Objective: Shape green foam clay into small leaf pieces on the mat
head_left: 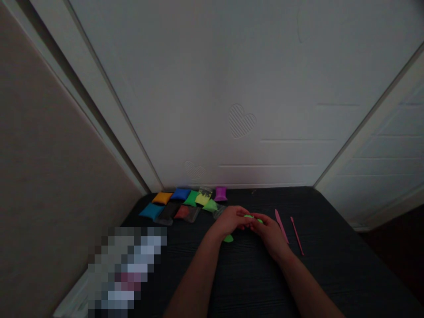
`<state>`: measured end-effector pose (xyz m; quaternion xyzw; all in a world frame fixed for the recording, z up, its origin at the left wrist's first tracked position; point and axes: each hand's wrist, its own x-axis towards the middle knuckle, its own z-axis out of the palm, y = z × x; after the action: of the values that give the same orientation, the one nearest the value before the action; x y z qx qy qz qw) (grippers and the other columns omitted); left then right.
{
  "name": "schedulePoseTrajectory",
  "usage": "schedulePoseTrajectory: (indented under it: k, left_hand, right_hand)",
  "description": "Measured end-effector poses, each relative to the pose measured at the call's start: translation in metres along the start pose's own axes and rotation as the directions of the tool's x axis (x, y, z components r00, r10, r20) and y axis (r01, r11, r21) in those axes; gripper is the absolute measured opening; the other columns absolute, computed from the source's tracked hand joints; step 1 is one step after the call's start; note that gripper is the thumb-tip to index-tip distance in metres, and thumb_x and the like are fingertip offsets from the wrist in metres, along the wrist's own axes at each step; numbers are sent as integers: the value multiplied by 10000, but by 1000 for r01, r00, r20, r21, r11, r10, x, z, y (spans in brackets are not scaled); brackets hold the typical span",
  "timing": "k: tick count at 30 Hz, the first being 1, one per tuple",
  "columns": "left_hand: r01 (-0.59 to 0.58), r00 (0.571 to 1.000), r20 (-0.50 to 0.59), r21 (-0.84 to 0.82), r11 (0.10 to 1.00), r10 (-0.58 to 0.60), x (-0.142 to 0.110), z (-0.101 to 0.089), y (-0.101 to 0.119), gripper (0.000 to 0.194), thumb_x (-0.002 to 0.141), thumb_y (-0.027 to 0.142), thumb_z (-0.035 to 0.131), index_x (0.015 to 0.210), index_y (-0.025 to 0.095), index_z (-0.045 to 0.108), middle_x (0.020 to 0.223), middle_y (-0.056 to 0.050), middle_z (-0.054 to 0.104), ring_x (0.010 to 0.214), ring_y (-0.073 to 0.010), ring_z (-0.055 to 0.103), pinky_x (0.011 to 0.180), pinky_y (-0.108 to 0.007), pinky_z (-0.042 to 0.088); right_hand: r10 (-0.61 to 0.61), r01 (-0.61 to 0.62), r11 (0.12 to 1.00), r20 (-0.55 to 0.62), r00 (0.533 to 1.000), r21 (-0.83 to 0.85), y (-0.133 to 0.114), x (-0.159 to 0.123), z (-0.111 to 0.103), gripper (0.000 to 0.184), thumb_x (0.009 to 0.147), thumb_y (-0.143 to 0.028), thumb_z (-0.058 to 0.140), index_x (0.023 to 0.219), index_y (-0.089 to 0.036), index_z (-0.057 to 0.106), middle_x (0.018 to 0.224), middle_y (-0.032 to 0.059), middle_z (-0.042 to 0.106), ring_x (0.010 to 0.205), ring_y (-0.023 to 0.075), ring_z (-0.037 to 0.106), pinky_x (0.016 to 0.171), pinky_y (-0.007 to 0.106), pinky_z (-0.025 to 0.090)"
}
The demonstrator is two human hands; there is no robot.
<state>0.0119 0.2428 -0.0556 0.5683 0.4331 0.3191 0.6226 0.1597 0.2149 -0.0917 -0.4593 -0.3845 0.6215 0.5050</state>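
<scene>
- Pinched between the fingertips of the left hand [232, 221] and the right hand [270, 230], in the lower middle of the frame, a little right of center: bright green modeling clay [248, 217].
- Grasped from both sides, with the fingers of each hand bent inward and gathered around the green; cannot tell how firmly, with most fingertips out of view.
- Looks light and soft rather than stiff; likely to dent under a thumb and to tear under a sharp pull, perhaps slightly tacky, hardly slippery.
- Best taken, by that judgement, at the sides, on the flats of thumb and fingers, with light pressure to spare the surface.
- Shows only as two bright spots between the hands, strung left to right with a slight drop toward the right of the frame; cannot tell from these whether one lump or two, nor fix a long axis or a pointing end.
- Resting on the dark tabletop [245, 282], partly hidden behind the left forearm [198, 269]: a second green piece [228, 239], with the visible end toward the right of the frame.
- Just beside the right hand, a pink clay knife [281, 226], and farther right a thin pink modeling rod [297, 236], both slanting from upper left to lower right.
- Grouped left of the hands, near the far edge: colored packets, among them orange [162, 198], teal [151, 211] and purple [220, 194].
</scene>
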Motion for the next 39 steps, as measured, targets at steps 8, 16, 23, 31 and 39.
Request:
schedulePoseTrajectory:
  k: [8, 16, 23, 31, 39]
  left_hand:
    - [-27, 999, -24, 138, 990, 31, 3, 6, -2, 205, 679, 287, 566, 802, 124, 577, 644, -26, 613, 537, -98, 554, 526, -226, 437]
    - [-122, 977, -118, 369, 921, 177, 6, 9, -5, 190, 638, 194, 548, 816, 165, 607, 684, -8, 611, 596, -125, 532, 538, -227, 379]
    - [-154, 963, -121, 494, 856, 243, 2, 10, -3, 160, 642, 210, 536, 770, 175, 624, 693, -13, 621, 636, -146, 535, 556, -238, 359]
    - [-149, 979, -55, 456, 877, 195, -3, 6, 6, 193, 647, 187, 525, 821, 151, 599, 665, -9, 621, 572, -120, 549, 508, -210, 383]
    - [-188, 979, -9, 373, 908, 206, -10, 0, 16, 212, 653, 178, 530, 855, 149, 586, 724, -18, 621, 631, -122, 559, 563, -219, 404]
  right_hand:
    - [22, -18, 997, -46, 999, 80, -1, -1, 2, 198, 638, -271, 664, 809, -174, 636, 709, 17, 646, 602, 110, 571, 605, 239, 466]
    - [86, -77, 973, -29, 996, 219, -6, -1, 3, 180, 637, -262, 672, 786, -168, 636, 756, 24, 639, 660, 101, 574, 633, 230, 461]
    - [117, -108, 972, -31, 993, 210, -4, 1, 2, 137, 601, -209, 687, 709, -136, 644, 657, 21, 620, 559, 84, 535, 527, 205, 425]
    - [87, -73, 957, -35, 996, 279, -6, -3, 6, 34, 640, -162, 641, 636, -191, 622, 636, -22, 581, 546, 72, 504, 501, 187, 414]
    - [123, -129, 916, 40, 992, 380, -11, 0, 0, 102, 669, -188, 622, 769, -173, 637, 746, 13, 606, 643, 87, 545, 602, 210, 448]
